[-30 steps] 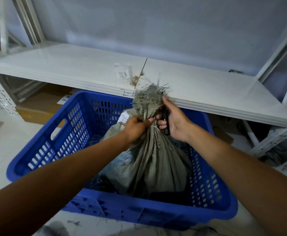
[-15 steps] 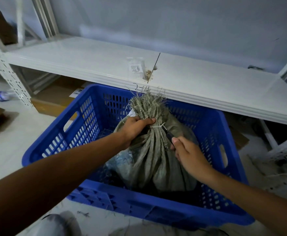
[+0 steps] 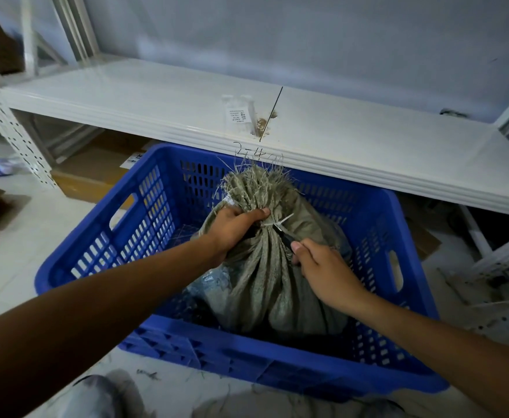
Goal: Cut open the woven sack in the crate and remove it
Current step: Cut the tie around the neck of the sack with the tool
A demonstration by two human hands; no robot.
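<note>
head view: left hand (image 3: 235,226) clenches the woven sack (image 3: 265,279) neck, upright mid-crate (image 3: 75,267). right hand (image 3: 322,270) grips a cutter (image 3: 282,233), its tip touching the white tie (image 3: 279,222) just right of the left fingers.

**Q:** what's everything made of?

**Me:** The sack (image 3: 265,276) is coarse woven cloth, matt, frayed on top. The crate (image 3: 377,224) is smooth blue perforated plastic. The shelf (image 3: 168,101) behind looks like glossy white painted metal.

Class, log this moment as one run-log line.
left hand: grips sack neck | right hand: holds cutter, blade at white tie | woven sack: tied, in blue crate
</note>
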